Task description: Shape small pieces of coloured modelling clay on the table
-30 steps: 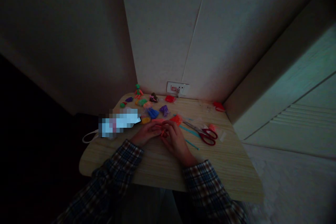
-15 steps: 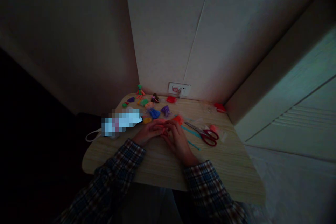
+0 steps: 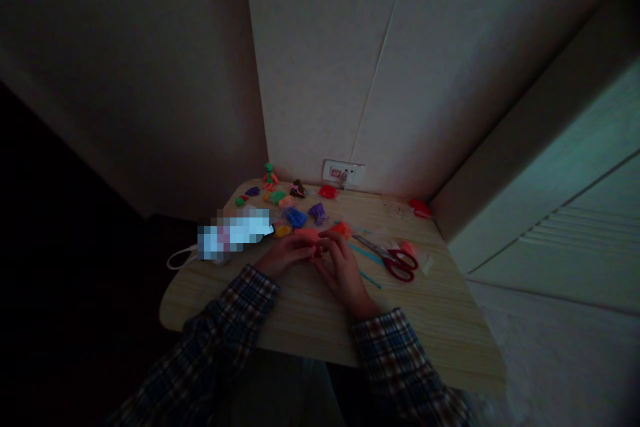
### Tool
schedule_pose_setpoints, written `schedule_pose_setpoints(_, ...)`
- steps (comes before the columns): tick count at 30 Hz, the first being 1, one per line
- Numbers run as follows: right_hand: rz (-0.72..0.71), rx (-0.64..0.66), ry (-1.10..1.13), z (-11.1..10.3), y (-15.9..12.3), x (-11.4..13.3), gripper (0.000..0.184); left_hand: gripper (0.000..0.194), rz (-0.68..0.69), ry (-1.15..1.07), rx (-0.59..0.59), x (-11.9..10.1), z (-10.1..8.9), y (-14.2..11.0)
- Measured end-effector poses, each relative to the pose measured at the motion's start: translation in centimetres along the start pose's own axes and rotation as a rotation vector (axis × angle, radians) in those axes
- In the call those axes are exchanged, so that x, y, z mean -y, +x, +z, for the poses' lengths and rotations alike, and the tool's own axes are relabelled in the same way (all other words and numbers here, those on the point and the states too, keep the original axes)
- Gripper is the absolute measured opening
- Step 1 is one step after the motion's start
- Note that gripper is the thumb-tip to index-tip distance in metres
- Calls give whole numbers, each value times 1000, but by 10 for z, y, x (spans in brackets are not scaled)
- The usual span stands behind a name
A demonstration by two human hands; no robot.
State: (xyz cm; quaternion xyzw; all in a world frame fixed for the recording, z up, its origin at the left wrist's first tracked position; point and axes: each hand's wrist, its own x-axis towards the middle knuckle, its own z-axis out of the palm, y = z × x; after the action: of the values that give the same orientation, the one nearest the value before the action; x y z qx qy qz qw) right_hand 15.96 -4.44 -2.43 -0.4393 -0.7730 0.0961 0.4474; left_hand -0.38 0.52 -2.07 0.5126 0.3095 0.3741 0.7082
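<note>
My left hand (image 3: 286, 255) and my right hand (image 3: 343, 273) meet above the front middle of the table, fingers curled in a pinch. Between their fingertips is a small piece of red-pink modelling clay (image 3: 316, 251), mostly covered by the fingers. Just beyond them lies a flatter pink piece (image 3: 306, 234), partly hidden by my left hand. Close to my right hand are an orange-red clay packet (image 3: 342, 229), a teal strip (image 3: 367, 253) and a thin teal stick (image 3: 371, 279).
Red-handled scissors (image 3: 393, 259) lie to the right, blades toward my hands. Blue clay (image 3: 296, 217) and purple clay (image 3: 317, 213) sit behind. A green-and-orange figure (image 3: 269, 177) stands at the back left. A lit phone (image 3: 235, 233), blurred out, is at left. A socket (image 3: 344, 173) is on the wall.
My fingers shift slightly around the red-pink clay, both hands staying together in the same place. The view has turned a little, and the things on the table lie as before.
</note>
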Motion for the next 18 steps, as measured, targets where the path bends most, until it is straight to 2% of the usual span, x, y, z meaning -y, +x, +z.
schedule_pose_setpoints(8, -6, -15, 13, 0, 0, 0, 26, 30, 13, 126, -20, -2, 1, 0)
schedule_pose_setpoints(18, 0, 1, 6, -1, -2, 0, 23, 38, -10, 158, -12, -3, -1, -1)
